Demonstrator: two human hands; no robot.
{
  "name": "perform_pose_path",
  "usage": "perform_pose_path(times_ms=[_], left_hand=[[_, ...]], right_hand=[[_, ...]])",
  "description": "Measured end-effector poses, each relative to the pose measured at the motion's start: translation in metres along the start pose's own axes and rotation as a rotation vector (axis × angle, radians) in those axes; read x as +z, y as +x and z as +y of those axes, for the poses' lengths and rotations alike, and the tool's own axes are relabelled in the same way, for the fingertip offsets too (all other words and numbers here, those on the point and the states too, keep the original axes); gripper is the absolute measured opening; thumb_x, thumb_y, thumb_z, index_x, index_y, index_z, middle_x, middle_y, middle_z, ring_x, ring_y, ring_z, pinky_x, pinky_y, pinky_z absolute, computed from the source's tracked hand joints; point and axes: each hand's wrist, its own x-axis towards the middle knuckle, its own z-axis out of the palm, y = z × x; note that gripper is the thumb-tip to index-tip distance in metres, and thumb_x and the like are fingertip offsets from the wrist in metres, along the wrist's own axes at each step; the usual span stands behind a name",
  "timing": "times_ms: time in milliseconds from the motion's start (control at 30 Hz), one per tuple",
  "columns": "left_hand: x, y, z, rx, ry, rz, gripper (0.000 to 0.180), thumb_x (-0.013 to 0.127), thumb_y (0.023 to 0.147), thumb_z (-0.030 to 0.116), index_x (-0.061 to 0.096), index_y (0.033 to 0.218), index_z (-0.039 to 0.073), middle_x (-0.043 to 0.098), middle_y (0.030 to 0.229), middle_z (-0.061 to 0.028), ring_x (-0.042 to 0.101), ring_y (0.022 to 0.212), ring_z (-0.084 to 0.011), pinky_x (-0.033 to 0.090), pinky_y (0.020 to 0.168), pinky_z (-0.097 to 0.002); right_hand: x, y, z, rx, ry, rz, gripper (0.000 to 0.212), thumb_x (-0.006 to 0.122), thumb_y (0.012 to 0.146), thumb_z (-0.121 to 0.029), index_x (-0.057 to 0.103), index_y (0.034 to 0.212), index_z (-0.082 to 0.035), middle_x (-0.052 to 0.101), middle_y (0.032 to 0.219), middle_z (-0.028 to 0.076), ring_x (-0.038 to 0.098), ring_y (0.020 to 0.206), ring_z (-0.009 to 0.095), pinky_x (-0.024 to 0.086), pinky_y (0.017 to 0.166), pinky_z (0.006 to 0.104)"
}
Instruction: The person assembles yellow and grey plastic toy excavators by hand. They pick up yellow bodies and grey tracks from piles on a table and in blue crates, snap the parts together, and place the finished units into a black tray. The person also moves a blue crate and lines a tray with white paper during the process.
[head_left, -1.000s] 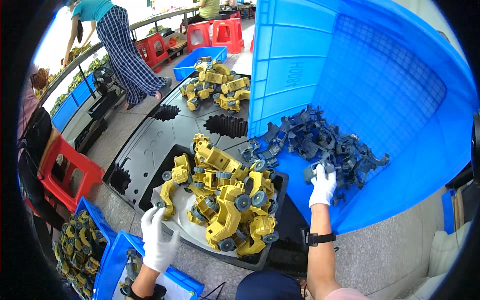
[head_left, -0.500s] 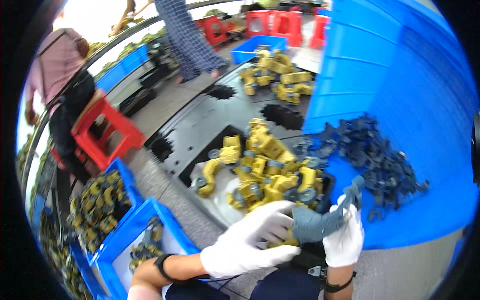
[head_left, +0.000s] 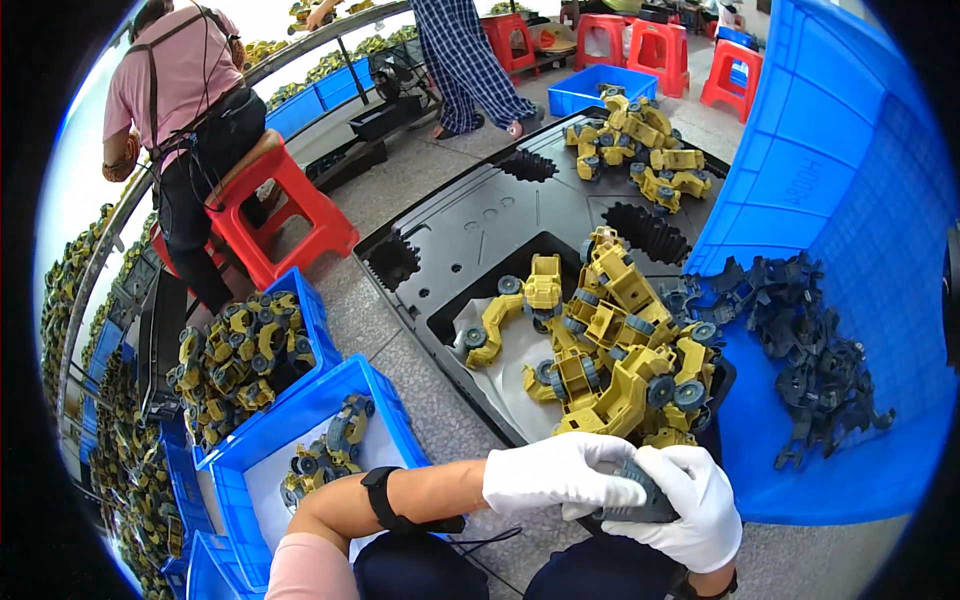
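Note:
Both my hands wear white gloves and meet just in front of my knees. Between them is a dark grey moulded plastic part [head_left: 645,497], mostly covered by fingers. My right hand [head_left: 700,510] is closed around it from the right, thumb and fingers over its top. From the left, my left hand [head_left: 550,478] closes on it with bent fingers. Whether a yellow piece lies under the grey part is hidden. Just beyond the hands, yellow toy vehicles with grey wheels [head_left: 615,350] lie heaped in the recess of a black plastic tray [head_left: 450,235].
A tilted blue crate [head_left: 790,130] on the right holds a heap of dark grey parts [head_left: 815,340]. At left stand a blue bin [head_left: 395,410] with a few toy vehicles and a fuller bin [head_left: 245,360]. A person sits on a red stool [head_left: 285,225]; another stands farther back.
The grey part, earlier stretched out between my hands, is now lower and mostly covered by my fingers. My right hand has turned over it; the view has shifted so the scene sits further right.

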Motion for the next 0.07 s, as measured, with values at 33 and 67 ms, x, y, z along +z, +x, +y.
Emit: perform_pose_path(times_ms=[33,67], left_hand=[[-0.0078,-0.0037,0.005,-0.026,0.064,0.028,0.05,0.069,0.086,0.024,0.047,0.129,0.009,0.06,0.083,0.001,0.051,0.062,-0.0043,0.04,0.051,-0.0198],[-0.0173,-0.0026,0.0128,-0.056,0.131,0.039,0.052,0.069,0.086,0.025,0.047,0.13,0.009,0.061,0.084,0.0008,0.052,0.062,-0.0049,0.041,0.052,-0.0199]], right_hand=[[0.0032,0.0006,0.0013,0.029,0.018,-0.003,0.069,0.089,0.052,-0.032,0.063,0.11,-0.006,0.062,0.101,0.012,0.062,0.083,0.028,0.049,0.079,0.0386],[0.002,-0.0002,0.0027,0.038,0.009,0.001,0.069,0.089,0.052,-0.032,0.063,0.11,-0.006,0.062,0.101,0.012,0.062,0.083,0.028,0.049,0.079,0.0386]])
